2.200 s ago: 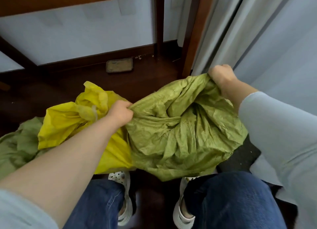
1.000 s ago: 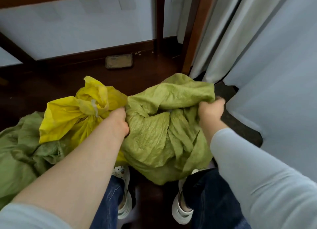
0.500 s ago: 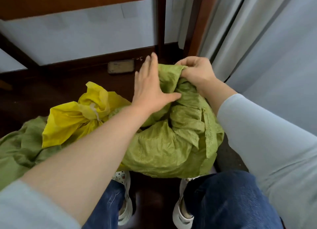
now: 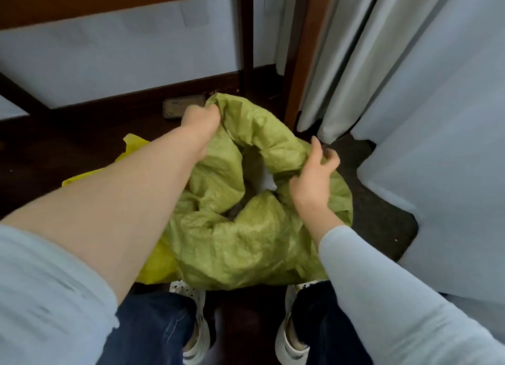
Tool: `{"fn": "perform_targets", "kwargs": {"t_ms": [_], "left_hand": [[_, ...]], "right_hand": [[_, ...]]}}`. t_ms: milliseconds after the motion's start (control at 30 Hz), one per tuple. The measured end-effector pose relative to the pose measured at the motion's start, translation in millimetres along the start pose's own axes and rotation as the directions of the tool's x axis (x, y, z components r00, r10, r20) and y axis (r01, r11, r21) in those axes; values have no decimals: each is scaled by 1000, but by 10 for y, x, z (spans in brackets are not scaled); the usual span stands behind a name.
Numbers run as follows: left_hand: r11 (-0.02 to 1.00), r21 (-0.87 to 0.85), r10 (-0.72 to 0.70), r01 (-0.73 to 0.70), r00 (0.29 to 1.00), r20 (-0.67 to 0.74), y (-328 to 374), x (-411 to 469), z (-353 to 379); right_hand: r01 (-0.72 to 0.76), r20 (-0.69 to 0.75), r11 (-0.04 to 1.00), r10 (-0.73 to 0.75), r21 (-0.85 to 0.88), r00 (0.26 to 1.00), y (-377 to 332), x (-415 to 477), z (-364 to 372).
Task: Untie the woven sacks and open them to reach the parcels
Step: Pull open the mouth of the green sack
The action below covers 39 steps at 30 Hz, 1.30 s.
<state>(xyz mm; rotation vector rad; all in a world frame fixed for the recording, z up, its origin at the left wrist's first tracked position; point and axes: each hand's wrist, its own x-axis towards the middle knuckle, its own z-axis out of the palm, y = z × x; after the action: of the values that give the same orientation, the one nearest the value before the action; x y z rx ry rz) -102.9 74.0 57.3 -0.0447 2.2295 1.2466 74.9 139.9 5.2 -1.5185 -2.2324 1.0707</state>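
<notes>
The green sack (image 4: pixel 246 241) sits open-mouthed on the dark wooden floor (image 4: pixel 68 146), below a table leg (image 4: pixel 303 50) and pale curtains (image 4: pixel 382 64). The left hand (image 4: pixel 200 119) clutches its far rim. The right hand (image 4: pixel 314 179) rests on the right rim, fingers loosely spread.

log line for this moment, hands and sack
green sack: mouth open | left hand: grips far rim | right hand: on right rim, grip unclear | white item: visible inside

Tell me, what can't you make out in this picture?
Head view:
- Inside the green sack: folds hide all but a white patch.
- Most of the yellow sack: the left forearm covers it, tie unseen.
- Flat thing on the floor: left hand overlaps it; too small to identify.
</notes>
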Motion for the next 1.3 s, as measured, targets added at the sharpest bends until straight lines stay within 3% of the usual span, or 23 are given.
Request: {"fn": "perform_targets", "kwargs": {"t_ms": [67,133,233,300,367,433,467,533,600,667,733,833,933,967,1033,1167,1200,1300], "left_hand": [[984,-136,-125,119,992,-35,-56,97,-165],[966,-184,-195,180,979,-62,-101,194,-282],[966,-183,-196,181,978,-68,-168,302,-299],[987,-101,-142,129,980,-141,-186,331,-244],[983,162,-44,85,969,-244,-175,292,-172],[884,467,163,29,917,-364,-131,104,-150],[840,538,313,-71,873,-374,-132,-25,-155],[776,542,515,-323,820,-248,-174,-350,-157],[722,590,446,-360,895,0,-281,-690,-159],[618,739,147,-269,963,227,-426,-989,-165],[552,781,-93,-293,909,407,-554,-1270,-163],[434,767,-72,-472,830,552,-717,-1443,-48],[235,816,151,-528,849,506,-875,-1317,90],[191,828,226,-528,844,486,-911,-1256,93],[157,854,286,-496,850,442,-978,-1115,-8],[220,897,358,-382,887,290,-1121,-934,-249],[255,896,376,-364,891,254,-1148,-928,-244],[393,859,414,-329,897,155,-1181,-978,-121]], "right_hand": [[-72,-72,993,79,89,994,166,230,-193],[-178,-80,982,183,65,980,342,464,-378],[-308,19,951,307,30,951,435,627,-463],[-451,167,866,423,215,891,346,600,-421],[-618,376,690,495,378,783,218,525,-378],[-718,513,530,504,451,695,162,478,-342],[-743,555,471,495,476,669,156,464,-328],[-773,613,374,471,513,634,138,425,-332],[-775,639,314,440,549,631,135,413,-376],[-766,655,265,401,586,640,126,407,-464],[-747,656,197,373,634,656,101,405,-553],[-729,669,117,320,675,671,-3,345,-667],[-726,649,190,340,661,680,-45,361,-706],[-717,617,232,381,657,689,-43,399,-736],[-682,537,204,477,702,696,47,536,-817],[-492,389,140,445,859,807,205,689,-976],[-461,362,129,452,878,816,228,680,-997],[-434,404,-37,442,900,801,193,597,-988]]}}
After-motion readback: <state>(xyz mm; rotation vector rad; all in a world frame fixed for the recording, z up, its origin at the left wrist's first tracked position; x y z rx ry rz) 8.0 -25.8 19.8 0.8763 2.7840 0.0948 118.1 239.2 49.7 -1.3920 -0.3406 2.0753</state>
